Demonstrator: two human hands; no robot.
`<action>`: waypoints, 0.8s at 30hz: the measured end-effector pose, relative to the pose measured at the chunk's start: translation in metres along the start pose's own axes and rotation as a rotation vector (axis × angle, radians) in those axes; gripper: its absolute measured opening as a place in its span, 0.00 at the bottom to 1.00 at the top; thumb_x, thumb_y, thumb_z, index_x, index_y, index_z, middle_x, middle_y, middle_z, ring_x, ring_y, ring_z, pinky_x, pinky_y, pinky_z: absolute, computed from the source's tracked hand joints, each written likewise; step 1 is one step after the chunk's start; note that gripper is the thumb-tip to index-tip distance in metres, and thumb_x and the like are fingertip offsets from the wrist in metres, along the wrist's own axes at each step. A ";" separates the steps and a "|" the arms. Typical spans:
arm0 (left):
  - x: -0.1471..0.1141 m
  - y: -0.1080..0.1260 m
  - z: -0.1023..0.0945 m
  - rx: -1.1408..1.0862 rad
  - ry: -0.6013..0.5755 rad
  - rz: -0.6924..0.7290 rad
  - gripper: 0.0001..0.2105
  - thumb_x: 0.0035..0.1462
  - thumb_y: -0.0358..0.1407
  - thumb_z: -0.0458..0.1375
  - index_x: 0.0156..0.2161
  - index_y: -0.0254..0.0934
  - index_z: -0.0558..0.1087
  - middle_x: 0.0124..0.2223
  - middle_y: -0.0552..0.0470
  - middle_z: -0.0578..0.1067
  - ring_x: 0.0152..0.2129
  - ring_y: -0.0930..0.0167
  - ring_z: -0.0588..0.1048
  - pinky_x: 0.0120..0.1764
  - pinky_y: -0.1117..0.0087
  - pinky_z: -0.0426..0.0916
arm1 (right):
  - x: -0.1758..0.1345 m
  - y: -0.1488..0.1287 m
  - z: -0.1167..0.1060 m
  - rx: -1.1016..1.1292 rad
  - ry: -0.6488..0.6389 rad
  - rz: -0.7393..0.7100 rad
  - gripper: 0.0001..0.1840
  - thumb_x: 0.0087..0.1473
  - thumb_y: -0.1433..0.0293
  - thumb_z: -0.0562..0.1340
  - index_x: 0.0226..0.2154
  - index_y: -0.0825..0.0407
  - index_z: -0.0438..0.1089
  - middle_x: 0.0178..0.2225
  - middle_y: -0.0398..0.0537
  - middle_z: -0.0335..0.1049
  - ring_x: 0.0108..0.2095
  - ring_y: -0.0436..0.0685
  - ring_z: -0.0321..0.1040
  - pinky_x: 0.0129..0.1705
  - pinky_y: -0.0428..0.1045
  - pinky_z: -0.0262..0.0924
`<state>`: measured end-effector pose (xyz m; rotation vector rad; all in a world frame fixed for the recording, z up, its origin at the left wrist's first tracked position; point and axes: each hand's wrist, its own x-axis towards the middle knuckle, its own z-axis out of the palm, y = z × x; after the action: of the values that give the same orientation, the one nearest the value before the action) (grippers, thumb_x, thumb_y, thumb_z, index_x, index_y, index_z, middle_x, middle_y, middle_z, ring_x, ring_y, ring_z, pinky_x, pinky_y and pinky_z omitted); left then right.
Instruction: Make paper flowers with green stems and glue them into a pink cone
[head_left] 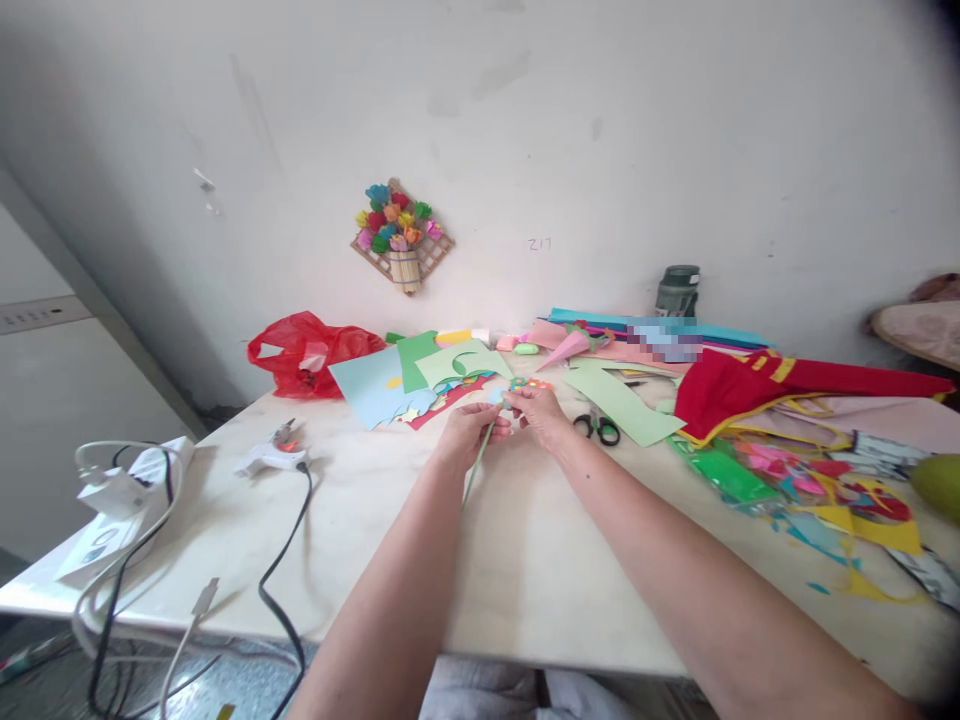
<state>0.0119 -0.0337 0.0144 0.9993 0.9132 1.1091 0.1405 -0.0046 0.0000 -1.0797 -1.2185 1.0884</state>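
Observation:
My left hand (469,428) is closed around a thin green paper stem (475,472), which slants down toward me below the fingers. At its upper end, between both hands, is a small light blue paper piece (496,396); its exact shape is too small to make out. My right hand (538,412) pinches at that blue piece with closed fingertips. Small colourful bits (534,384) lie just beyond the fingers. Black-handled scissors (598,430) rest right of my right hand, near a light green paper strip (626,400).
A glue gun (274,458) with a black cord lies left, near a white power strip (142,480) and cables. A red plastic bag (311,350) and coloured paper sheets (375,385) lie at the back. Red cloth (739,390), paper scraps (847,500) and a bottle (677,290) are right.

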 end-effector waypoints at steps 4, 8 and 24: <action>-0.001 0.007 0.004 0.007 0.059 -0.025 0.04 0.49 0.28 0.56 0.25 0.31 0.66 0.20 0.49 0.73 0.15 0.75 0.71 0.20 0.77 0.64 | 0.000 -0.002 0.004 -0.040 0.025 -0.105 0.14 0.37 0.60 0.61 0.19 0.55 0.64 0.14 0.38 0.58 0.16 0.45 0.53 0.16 0.42 0.48; -0.012 0.026 0.003 0.071 0.131 -0.018 0.06 0.48 0.29 0.57 0.24 0.30 0.66 0.19 0.48 0.73 0.15 0.75 0.71 0.20 0.76 0.66 | -0.004 -0.011 0.014 0.100 -0.052 -0.053 0.19 0.41 0.55 0.59 0.21 0.55 0.65 0.16 0.41 0.61 0.17 0.46 0.56 0.15 0.42 0.49; -0.136 0.115 -0.137 -0.280 0.765 0.350 0.01 0.51 0.26 0.54 0.30 0.31 0.68 0.22 0.52 0.72 0.17 0.77 0.72 0.18 0.81 0.65 | -0.037 -0.016 0.205 -0.650 -0.370 -0.325 0.10 0.45 0.62 0.58 0.25 0.51 0.71 0.26 0.45 0.72 0.29 0.51 0.66 0.29 0.45 0.54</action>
<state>-0.1760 -0.1263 0.0950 0.4963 1.1564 1.9273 -0.0646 -0.0362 0.0199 -1.1201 -2.0551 0.6597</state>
